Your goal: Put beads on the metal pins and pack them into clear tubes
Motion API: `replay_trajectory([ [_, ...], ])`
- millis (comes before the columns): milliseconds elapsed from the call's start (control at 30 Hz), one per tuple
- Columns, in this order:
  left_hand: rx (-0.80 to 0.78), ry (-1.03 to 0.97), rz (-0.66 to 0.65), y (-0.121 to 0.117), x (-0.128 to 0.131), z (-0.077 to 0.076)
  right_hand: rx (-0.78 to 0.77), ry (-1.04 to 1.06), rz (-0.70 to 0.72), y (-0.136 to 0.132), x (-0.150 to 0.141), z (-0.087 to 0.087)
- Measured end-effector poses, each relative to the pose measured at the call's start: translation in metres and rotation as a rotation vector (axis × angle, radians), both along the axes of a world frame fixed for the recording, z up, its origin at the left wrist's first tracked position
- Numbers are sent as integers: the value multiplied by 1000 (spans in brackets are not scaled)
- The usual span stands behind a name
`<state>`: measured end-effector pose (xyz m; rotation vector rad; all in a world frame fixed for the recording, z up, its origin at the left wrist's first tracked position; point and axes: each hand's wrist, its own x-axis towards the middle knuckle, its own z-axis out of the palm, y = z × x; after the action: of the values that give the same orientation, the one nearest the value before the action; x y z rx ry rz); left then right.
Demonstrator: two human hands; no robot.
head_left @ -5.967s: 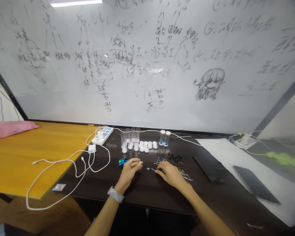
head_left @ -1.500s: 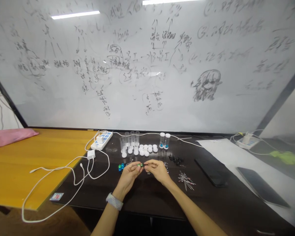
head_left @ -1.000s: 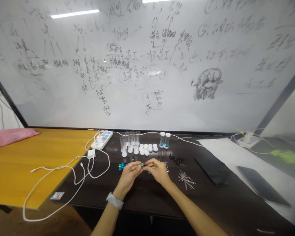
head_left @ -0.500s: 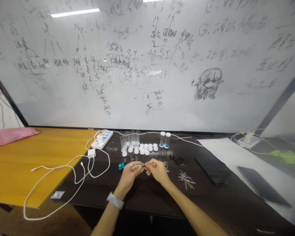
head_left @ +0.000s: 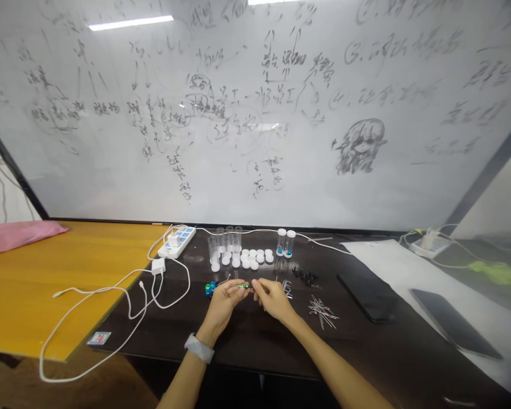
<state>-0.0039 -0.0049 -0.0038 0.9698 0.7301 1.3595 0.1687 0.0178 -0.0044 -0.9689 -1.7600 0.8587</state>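
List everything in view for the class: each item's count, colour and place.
whiteboard: one, white with dark handwriting, behind the desk
yellow tabletop: one, left
desk: one, dark, centre
power strips: two, white, either side
clear tubes: about six, back of desk
white caps: many, before the tubes
capped tubes: two, blue inside, right of caps
beads: several, blue-green, left of hands
black parts: several, right of hands
pins: many, silver, lower right
phone: one, black, right
tablet: one, black, far right
left hand: one, holding green-beaded pin, centre
right hand: one, beside it, centre
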Motion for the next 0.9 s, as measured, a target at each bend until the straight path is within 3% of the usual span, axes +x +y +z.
replay_trajectory([
  [400, -7, -30, -8, 1, 0, 0, 268, -189, 101, -1, 18, 8],
  [700, -20, -59, -34, -1, 0, 3, 256, -199, 98, -2, 16, 8],
  [900, -11, -57, -38, 2, 0, -1, 351, -264, 79, -4, 18, 8],
])
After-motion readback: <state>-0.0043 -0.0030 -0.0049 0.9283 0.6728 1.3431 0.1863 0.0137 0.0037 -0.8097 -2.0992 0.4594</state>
